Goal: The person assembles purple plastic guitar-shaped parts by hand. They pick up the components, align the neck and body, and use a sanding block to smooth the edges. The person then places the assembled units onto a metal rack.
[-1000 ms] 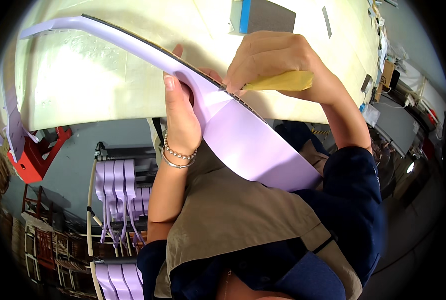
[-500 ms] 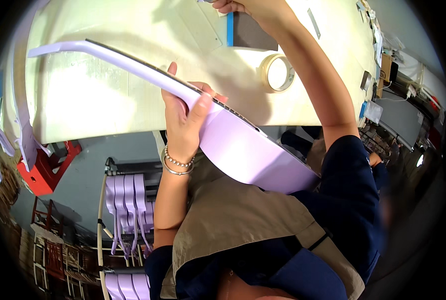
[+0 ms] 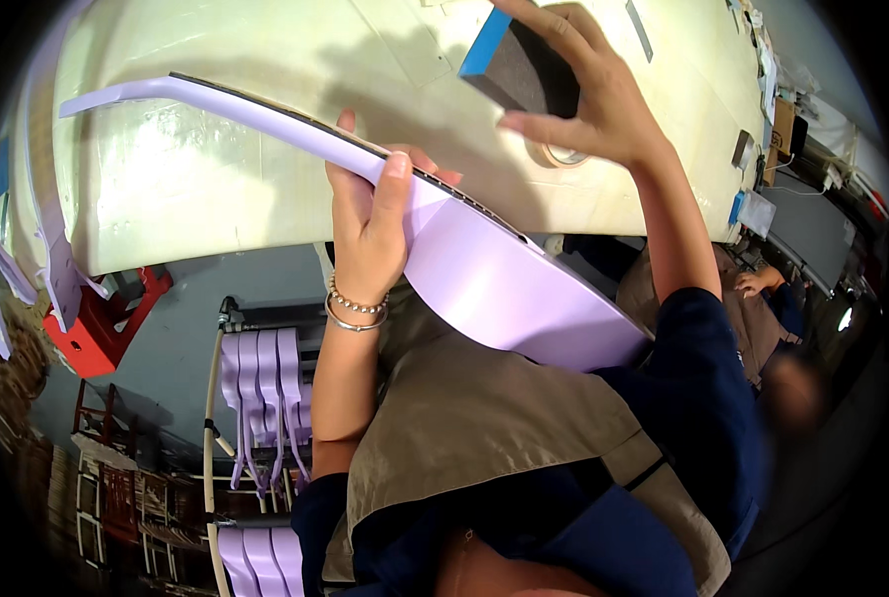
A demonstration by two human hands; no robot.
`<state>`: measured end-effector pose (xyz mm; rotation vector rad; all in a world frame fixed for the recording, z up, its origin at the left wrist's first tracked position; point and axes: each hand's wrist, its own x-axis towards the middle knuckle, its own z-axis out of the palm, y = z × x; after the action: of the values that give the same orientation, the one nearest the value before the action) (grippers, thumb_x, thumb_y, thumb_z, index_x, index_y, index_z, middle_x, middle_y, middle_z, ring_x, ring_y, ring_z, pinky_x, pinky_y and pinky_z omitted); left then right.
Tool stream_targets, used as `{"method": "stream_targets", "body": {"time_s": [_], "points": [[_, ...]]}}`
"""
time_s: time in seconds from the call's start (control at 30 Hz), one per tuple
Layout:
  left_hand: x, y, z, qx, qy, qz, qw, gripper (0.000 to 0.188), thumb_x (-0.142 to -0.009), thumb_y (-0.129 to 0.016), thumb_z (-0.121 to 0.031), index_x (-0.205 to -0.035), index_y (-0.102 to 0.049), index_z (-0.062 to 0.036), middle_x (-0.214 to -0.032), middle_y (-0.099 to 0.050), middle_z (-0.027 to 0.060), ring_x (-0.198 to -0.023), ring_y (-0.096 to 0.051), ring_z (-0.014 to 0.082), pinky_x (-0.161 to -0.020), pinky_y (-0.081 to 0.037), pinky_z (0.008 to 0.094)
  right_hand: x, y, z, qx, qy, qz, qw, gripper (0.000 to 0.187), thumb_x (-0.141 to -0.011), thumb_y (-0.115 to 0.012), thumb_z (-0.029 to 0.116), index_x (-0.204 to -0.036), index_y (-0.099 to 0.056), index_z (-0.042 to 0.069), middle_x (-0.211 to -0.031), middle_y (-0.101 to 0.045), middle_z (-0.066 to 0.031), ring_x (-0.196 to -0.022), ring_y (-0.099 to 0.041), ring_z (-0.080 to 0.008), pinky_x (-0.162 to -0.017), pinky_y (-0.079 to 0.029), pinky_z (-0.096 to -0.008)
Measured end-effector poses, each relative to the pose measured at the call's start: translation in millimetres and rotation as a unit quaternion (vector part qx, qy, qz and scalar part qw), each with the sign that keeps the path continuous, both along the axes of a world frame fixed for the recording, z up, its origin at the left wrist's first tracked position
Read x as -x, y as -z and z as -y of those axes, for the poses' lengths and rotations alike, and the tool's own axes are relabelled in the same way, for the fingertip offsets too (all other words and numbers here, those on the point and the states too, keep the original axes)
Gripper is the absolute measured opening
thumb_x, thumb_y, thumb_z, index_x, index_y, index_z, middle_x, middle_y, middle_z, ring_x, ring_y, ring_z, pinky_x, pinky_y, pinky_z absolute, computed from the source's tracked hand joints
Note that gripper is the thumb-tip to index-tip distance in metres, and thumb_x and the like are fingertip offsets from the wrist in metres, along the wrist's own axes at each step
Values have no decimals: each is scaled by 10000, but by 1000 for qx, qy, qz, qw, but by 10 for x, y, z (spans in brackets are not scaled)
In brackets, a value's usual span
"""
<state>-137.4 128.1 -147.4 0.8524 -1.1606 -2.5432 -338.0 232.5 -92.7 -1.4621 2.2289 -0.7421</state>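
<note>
A lilac ukulele-like instrument body with its neck (image 3: 504, 284) lies slantwise across my front, unstrung. Its dark fretboard edge faces up and away, and its headstock points to the far left. My left hand (image 3: 375, 219) is wrapped round the neck close to where it joins the body, thumb on the near side. Over the table, my right hand (image 3: 604, 99) grips a dark grey flat pad with a blue edge (image 3: 529, 75), fingers at the far side and thumb at the near side. The pad is tilted. Behind this hand, a roll of masking tape (image 3: 562, 157) is mostly hidden.
The pale covered worktable (image 3: 216, 199) spans the far side. Lilac necks (image 3: 51, 249) hang over its left end, above a red metal bracket (image 3: 96, 338). A rack of lilac instrument necks (image 3: 265, 373) stands at lower left. Another person's hand (image 3: 758, 281) shows at right.
My right hand has come back from the table's far side and taken hold of the grey pad, which has turned and tilted. My left hand keeps its hold on the neck.
</note>
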Motion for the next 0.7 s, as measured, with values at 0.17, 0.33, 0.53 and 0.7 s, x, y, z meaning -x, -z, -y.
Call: {"method": "stream_targets", "body": {"time_s": [0.17,0.33,0.53,0.7], "points": [[26,-46,5,6,-4,26,1000,617,-956,-310,-359,-1368,-39,12,-878,-548,164,-770,-613,256,-710,-504,347,-317,-75,-139,-119,12,204,972,516,-871,-475,455,-1265,-459,122,-1166,-534,-152,-989,-539,-311,-849,-412,-365],[32,-68,-7,27,-7,73,997,663,-941,-250,-481,-1385,-148,1,-876,-567,147,-791,-547,179,-730,-450,281,-478,-247,-109,-174,15,156,972,407,-892,-484,366,-1223,-489,129,-1118,-564,-139,-942,-567,-296,-836,-435,-358],[28,-36,-19,31,-9,69,997,662,-943,-221,-488,-1381,-160,4,-878,-571,140,-794,-541,167,-735,-441,269,-577,-192,-88,-119,33,65,990,401,-856,-522,430,-1172,-515,183,-865,-584,-139,-686,-608,-318,-598,-489,-362],[23,-26,-19,3,-27,61,998,657,-945,-205,-494,-1374,-179,4,-884,-574,122,-802,-540,154,-737,-441,264,-559,-294,-34,-182,13,60,981,388,-855,-535,327,-1200,-498,153,-892,-569,-124,-795,-572,-293,-699,-449,-356]]}}
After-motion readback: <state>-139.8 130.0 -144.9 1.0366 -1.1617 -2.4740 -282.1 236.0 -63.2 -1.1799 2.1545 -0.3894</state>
